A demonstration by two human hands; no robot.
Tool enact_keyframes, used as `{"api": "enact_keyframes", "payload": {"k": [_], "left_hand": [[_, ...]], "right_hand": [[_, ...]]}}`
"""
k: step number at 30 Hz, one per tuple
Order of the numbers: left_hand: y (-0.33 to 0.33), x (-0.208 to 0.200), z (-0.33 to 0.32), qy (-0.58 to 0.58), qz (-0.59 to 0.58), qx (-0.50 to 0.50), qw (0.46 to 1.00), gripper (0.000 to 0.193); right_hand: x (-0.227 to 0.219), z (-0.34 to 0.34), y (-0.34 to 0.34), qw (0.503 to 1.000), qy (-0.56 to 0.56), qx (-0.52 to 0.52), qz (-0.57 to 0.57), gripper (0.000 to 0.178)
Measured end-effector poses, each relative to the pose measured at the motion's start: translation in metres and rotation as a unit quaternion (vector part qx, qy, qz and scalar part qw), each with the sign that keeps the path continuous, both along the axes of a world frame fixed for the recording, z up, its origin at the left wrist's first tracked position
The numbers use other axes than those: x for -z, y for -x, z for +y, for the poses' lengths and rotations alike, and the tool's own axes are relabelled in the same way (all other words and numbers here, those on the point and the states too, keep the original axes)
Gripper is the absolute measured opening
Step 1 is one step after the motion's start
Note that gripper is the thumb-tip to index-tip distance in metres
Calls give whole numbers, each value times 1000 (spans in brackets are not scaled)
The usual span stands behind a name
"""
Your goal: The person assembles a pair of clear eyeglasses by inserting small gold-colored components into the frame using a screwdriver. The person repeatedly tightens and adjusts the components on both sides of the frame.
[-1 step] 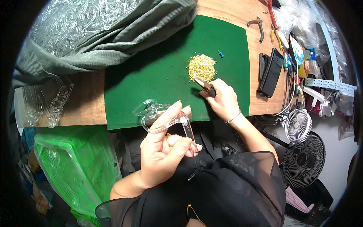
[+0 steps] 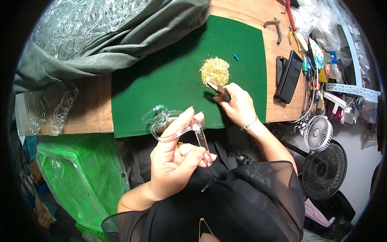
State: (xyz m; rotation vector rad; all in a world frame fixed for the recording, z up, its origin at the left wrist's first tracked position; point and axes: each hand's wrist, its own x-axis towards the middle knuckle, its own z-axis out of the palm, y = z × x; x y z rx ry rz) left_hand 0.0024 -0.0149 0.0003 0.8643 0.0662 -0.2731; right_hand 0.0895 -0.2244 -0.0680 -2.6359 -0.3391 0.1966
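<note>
Clear plastic eyeglass frames [image 2: 171, 124] are pinched in my left hand [image 2: 173, 167], held just past the table's near edge. One temple arm runs down between my thumb and fingers. My right hand [image 2: 238, 105] is closed around a small plier-like tool [image 2: 218, 89] with silver jaws; its handles are mostly covered by my fingers. The jaw tips reach the near edge of a heap of tiny gold-coloured metal pieces [image 2: 215, 70] on the green mat [image 2: 161, 90]. Whether the jaws grip a piece is too small to tell.
A blue push pin [image 2: 235, 57] lies right of the heap. Many clear frames [image 2: 84, 28] rest in grey cloth [image 2: 133, 48] at far left. Pliers [image 2: 275, 30], a black phone [image 2: 291, 76] and cables crowd the right. A green crate [image 2: 80, 173] and fans [image 2: 318, 133] stand below table level.
The tool in my right hand has turned slightly at the heap's edge. My left hand and the eyeglass frames have hardly moved.
</note>
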Motion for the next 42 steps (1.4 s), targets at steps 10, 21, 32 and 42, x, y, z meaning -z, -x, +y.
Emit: {"api": "enact_keyframes", "payload": {"k": [10, 21, 32, 42], "left_hand": [[-3, -12, -1, 36, 83, 100, 991, 79], [0, -10, 4, 67, 76, 139, 985, 77], [1, -8, 2, 32, 26, 161, 986, 77], [3, -11, 3, 5, 14, 157, 987, 78]], "right_hand": [[-83, 10, 24, 963, -249, -20, 104, 10], [-73, 34, 27, 861, -455, -223, -50, 12], [-64, 31, 33, 836, -511, -196, -40, 11], [-69, 27, 32, 847, -488, -210, -4, 11]]}}
